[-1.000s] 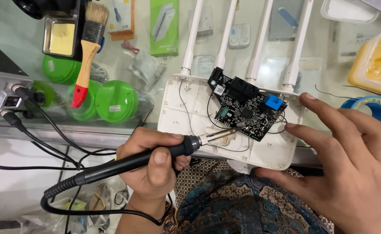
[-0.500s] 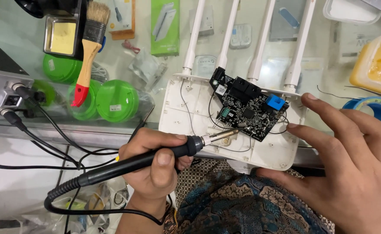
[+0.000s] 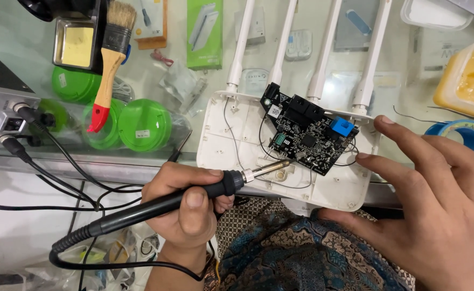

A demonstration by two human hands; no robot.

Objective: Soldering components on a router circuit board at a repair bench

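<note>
My left hand (image 3: 186,207) grips a black soldering iron (image 3: 204,193), its metal tip reaching the lower left edge of a black circuit board (image 3: 307,137). The board lies tilted in an opened white router shell (image 3: 237,145) with several white antennas (image 3: 280,48) pointing away from me. Thin black wires run from the board across the shell. My right hand (image 3: 441,194) rests at the shell's right side, fingertips touching the shell's edge next to the board's blue connector (image 3: 342,127), thumb under the shell's front edge.
A paintbrush (image 3: 107,70) with a red-tipped wooden handle leans over green round lids (image 3: 143,124). A soldering station (image 3: 2,116) with cables sits at left. A yellow tub (image 3: 471,78) and a blue tape roll (image 3: 466,134) are at right. Small boxes lie under the glass top.
The soldering iron's tip has stayed at the board's lower left edge. Both hands keep nearly the same places; the view has shifted slightly.
</note>
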